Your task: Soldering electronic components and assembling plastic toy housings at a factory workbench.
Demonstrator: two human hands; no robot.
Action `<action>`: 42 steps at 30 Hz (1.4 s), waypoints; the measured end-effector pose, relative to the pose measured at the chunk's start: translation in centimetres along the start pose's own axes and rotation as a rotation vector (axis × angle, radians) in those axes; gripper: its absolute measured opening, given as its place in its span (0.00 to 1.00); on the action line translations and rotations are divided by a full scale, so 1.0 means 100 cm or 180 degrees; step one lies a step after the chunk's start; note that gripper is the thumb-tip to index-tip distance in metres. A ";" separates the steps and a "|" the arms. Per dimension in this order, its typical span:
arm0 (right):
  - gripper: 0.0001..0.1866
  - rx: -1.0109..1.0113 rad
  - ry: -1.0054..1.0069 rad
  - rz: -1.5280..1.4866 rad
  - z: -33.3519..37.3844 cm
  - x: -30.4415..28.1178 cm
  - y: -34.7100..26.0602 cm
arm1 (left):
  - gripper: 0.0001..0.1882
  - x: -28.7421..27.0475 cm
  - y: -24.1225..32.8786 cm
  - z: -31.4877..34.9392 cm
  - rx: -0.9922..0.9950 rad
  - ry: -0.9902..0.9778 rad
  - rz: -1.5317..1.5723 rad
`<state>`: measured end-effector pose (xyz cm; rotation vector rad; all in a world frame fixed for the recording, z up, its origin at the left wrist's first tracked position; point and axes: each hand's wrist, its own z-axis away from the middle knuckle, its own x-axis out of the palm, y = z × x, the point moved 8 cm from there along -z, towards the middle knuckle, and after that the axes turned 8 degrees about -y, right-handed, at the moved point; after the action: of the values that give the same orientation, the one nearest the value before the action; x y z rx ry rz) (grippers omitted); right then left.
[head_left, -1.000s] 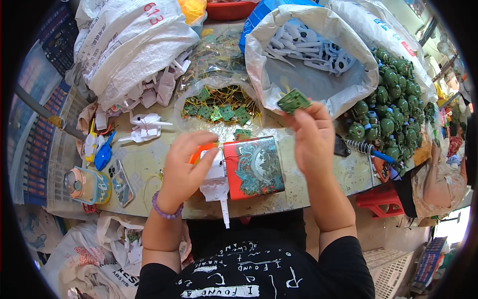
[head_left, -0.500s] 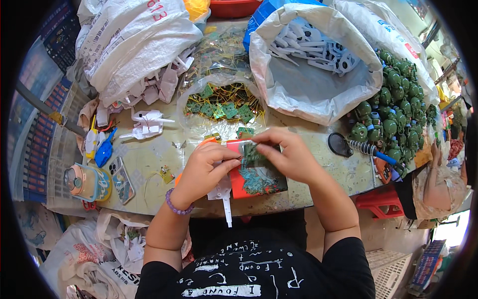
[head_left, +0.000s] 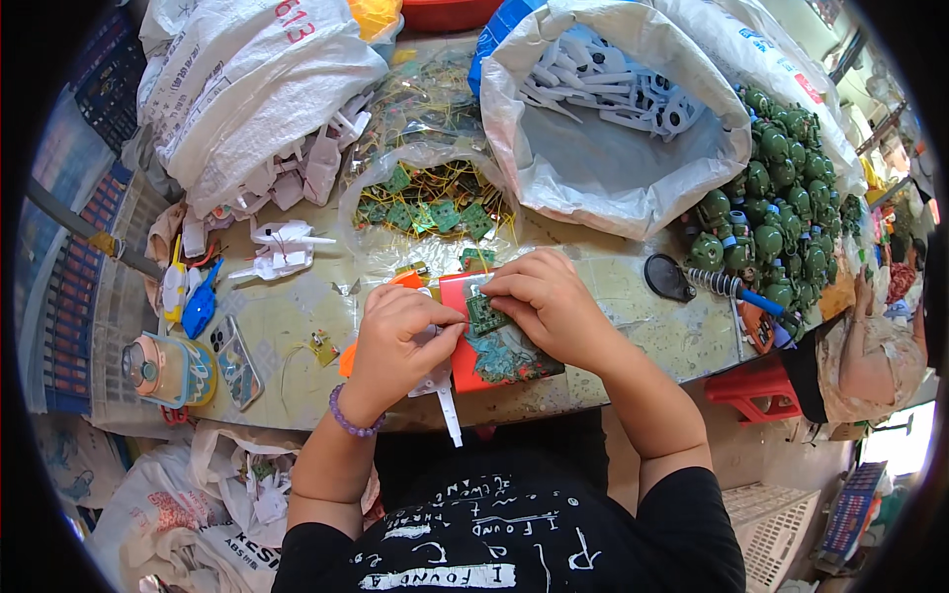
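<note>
My right hand [head_left: 549, 308] pinches the edge of a green circuit board [head_left: 482, 316] over a red box [head_left: 463, 371], whose top is smeared with teal-green residue. Just left of the board, my left hand [head_left: 403, 331] has thumb and forefinger pressed together. Whatever it may hold between the tips is too small to make out. Partly beneath the left hand lies a white plastic housing [head_left: 443, 397] with a thin stem pointing toward me. Some orange thing [head_left: 407, 281] shows behind that hand, mostly hidden. Another small green board [head_left: 476, 259] rests beyond the red box.
A clear bag of wired circuit boards [head_left: 435, 212] lies ahead, beside an open white sack [head_left: 613, 188] of white parts. Green round parts [head_left: 771, 217] are heaped at right, near a screwdriver-like blue-handled tool [head_left: 756, 304]. At left stand a drink bottle [head_left: 168, 366] and a phone [head_left: 235, 361].
The view has shifted slightly. My right fingers have moved back a little at the board, leaving more of its face showing. The left hand stays beside it, still pinched.
</note>
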<state>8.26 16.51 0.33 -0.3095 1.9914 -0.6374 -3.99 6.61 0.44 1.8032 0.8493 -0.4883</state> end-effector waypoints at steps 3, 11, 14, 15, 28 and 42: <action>0.10 -0.0124 -0.0001 0.0174 0.002 -0.003 -0.004 | 0.04 0.005 0.004 -0.001 0.0131 -0.0026 -0.0034; 0.06 0.0578 0.2325 -0.1049 0.092 -0.058 0.016 | 0.05 0.005 0.007 0.001 0.0062 -0.0064 0.0140; 0.09 0.0872 0.3873 -0.2025 0.169 -0.075 0.059 | 0.06 0.005 0.002 0.004 -0.0008 0.0065 0.0277; 0.09 0.0874 0.3900 -0.1969 0.183 -0.084 0.067 | 0.06 0.004 0.001 0.005 0.0040 0.0208 0.0251; 0.13 0.2518 0.4138 0.0948 0.250 -0.205 0.058 | 0.05 0.007 -0.003 0.005 -0.0009 0.0010 0.0167; 0.12 -0.0886 0.1292 0.0063 0.136 -0.049 -0.082 | 0.04 0.010 0.004 0.001 0.0304 -0.0025 0.0025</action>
<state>22.13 7.89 3.37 -0.3471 2.4774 -0.4318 -3.00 6.76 0.00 1.8898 0.8255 -0.5384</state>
